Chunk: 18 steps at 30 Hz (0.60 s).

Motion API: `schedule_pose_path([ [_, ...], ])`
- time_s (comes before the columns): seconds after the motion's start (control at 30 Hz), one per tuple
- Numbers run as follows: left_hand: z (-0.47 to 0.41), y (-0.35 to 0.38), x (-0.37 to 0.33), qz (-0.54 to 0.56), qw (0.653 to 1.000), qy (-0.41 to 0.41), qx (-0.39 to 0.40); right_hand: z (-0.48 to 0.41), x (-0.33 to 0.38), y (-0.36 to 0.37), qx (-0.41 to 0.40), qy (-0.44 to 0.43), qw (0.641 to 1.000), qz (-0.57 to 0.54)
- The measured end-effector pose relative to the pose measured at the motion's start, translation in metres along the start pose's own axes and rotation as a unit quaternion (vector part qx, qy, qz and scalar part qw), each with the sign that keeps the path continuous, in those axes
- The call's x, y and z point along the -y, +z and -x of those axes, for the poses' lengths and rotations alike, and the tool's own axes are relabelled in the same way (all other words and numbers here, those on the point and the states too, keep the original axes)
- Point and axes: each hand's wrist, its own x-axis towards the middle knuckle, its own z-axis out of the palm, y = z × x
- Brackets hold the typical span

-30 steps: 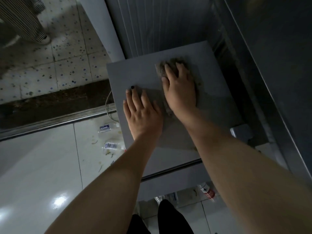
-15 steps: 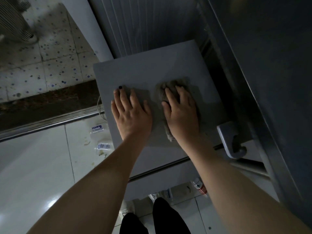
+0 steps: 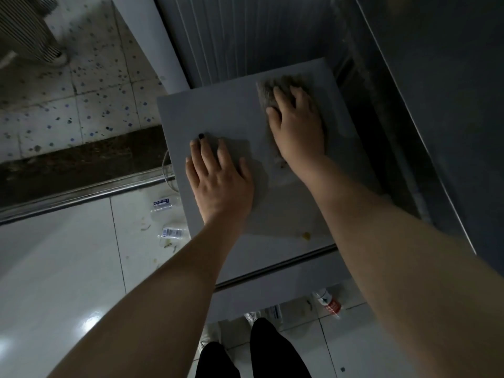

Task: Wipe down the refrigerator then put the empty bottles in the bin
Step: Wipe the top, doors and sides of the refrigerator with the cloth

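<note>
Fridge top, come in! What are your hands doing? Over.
Right hand presses cloth on fridge top, far right corner. Left hand flat, nearer the front, empty. Yellow spot by front edge unwiped. Bottle on floor, not binned.

Fuzzy cloth [image 3: 275,90] on smooth matt refrigerator top [image 3: 218,115].

The room is dim. Down and left of the left hand [image 3: 219,184], glossy white floor tiles [image 3: 54,268] carry a small glare [image 3: 88,326] of overhead light. A metal threshold strip [image 3: 81,193] crosses the floor left of that hand. Beyond the strip lie a dark, grimy band [image 3: 81,156] and then stained speckled tiles [image 3: 90,105]. A white post [image 3: 152,42] rises up and left of the right hand [image 3: 297,129]. A ribbed grey panel [image 3: 245,36] stands beyond its fingertips. To its right is a dark panel [image 3: 450,105], possibly metal, too shadowed to tell.
</note>
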Motion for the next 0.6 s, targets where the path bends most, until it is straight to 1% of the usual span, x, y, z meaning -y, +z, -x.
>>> schedule_pose_path([
  [0.17, 0.000, 0.000, 0.000, -0.007, 1.000, 0.009, -0.002, 0.058, -0.008, 0.000, -0.063, 0.013, 0.998, 0.000],
  [0.27, 0.001, -0.001, -0.001, -0.014, 1.000, 0.012, 0.017, 0.075, -0.010, 0.000, -0.072, 0.018, 0.997, 0.011],
  [0.43, 0.001, -0.001, -0.002, -0.016, 1.000, 0.011, 0.021, 0.047, -0.008, -0.002, -0.058, 0.017, 0.998, -0.003],
  [0.53, 0.000, 0.000, -0.001, -0.021, 1.000, 0.017, 0.011, 0.015, -0.011, -0.007, -0.014, 0.026, 1.000, -0.008],
  [0.6, 0.000, 0.001, -0.001, -0.018, 1.000, 0.021, 0.009, -0.002, -0.014, -0.008, -0.001, 0.015, 1.000, -0.007],
])
